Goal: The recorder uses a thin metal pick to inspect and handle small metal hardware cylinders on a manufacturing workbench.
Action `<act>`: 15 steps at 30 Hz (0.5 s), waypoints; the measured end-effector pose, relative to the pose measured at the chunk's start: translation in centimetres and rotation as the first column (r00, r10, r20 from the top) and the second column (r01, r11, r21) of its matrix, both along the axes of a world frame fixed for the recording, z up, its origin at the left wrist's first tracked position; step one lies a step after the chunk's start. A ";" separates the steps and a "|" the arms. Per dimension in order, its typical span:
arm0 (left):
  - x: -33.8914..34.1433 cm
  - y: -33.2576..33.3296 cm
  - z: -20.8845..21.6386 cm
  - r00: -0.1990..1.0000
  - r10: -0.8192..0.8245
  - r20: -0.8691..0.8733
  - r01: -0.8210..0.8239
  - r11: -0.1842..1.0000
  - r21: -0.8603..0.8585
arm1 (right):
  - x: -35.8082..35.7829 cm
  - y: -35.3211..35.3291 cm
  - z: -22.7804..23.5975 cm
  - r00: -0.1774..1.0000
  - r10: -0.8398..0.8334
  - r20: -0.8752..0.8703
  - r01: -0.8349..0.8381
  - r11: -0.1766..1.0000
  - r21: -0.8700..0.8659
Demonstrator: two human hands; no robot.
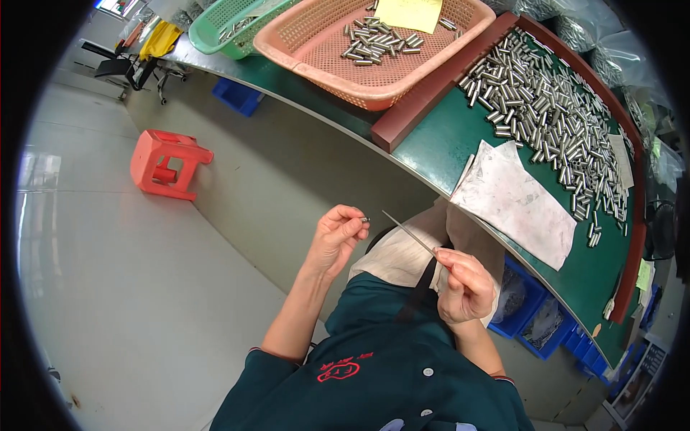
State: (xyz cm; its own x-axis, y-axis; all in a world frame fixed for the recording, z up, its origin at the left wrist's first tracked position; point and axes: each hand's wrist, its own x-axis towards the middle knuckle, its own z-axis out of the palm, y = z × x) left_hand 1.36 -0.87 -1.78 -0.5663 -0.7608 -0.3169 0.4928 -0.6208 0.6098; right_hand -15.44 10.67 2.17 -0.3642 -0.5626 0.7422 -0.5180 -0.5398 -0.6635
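Note:
Between the thumb and fingertips of my left hand (337,235) is pinched a small metal cylinder (366,220), with only its end showing. My right hand (465,284) grips a thin metal rod (407,233), perhaps a slim file, whose tip points up and left toward the cylinder without touching it. Both hands hover above my lap, in front of the bench edge. Many similar shiny metal cylinders (535,93) lie heaped on the green bench top (424,147) to the right. A stained white cloth (514,201) is spread at the near edge of the bench.
A pink plastic basket (316,72) holds more cylinders and a yellow paper note (410,11). Left of it stands a green basket (208,36). A dark red wooden rail (438,90) borders the heap. Blue bins (543,327) sit under the bench, and a red stool (169,164) stands at left.

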 end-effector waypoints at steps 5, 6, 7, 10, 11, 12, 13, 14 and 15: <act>0.1 0.0 0.0 1.000 -0.005 -0.004 0.005 1.000 0.001 | 0.5 -0.2 0.0 1.000 0.009 0.024 -0.009 1.000 0.008; 0.1 0.0 0.0 1.000 -0.002 0.002 0.002 1.000 0.002 | 0.5 -0.2 0.0 0.999 0.013 0.036 -0.014 1.000 0.022; 0.2 0.0 0.0 1.000 0.001 0.009 -0.001 1.000 0.003 | 0.6 -0.2 0.1 0.999 0.013 0.036 -0.014 1.000 0.023; 0.2 0.0 0.0 1.000 0.011 0.023 -0.010 1.000 -0.007 | 0.8 -0.3 0.2 0.998 0.021 0.053 -0.023 0.999 0.037; 0.2 0.0 0.1 1.000 0.010 0.023 -0.010 1.000 -0.006 | 0.9 -0.3 0.3 0.998 0.027 0.056 -0.029 0.999 0.043; 0.1 0.0 0.1 0.999 0.012 0.039 -0.011 1.000 -0.029 | 0.9 -0.3 0.4 0.998 0.033 0.059 -0.036 0.998 0.048; 0.1 0.0 0.2 0.998 0.015 0.056 -0.012 0.999 -0.052 | 1.0 -0.3 0.4 0.998 0.032 0.060 -0.035 0.998 0.049; 0.1 0.1 0.2 0.998 0.015 0.056 -0.012 0.999 -0.051 | 1.0 -0.3 0.4 0.997 0.038 0.061 -0.041 0.998 0.050; 0.1 0.1 0.3 0.998 0.013 0.060 -0.009 0.998 -0.065 | 1.0 -0.3 0.4 0.997 0.044 0.063 -0.047 0.998 0.052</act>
State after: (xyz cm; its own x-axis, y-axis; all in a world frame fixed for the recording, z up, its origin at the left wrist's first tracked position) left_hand 1.41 -0.79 -1.51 -0.5388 -0.7870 -0.3006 0.4604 -0.5739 0.6773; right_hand -14.46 10.36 2.60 -0.3815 -0.6177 0.6877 -0.4506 -0.5253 -0.7218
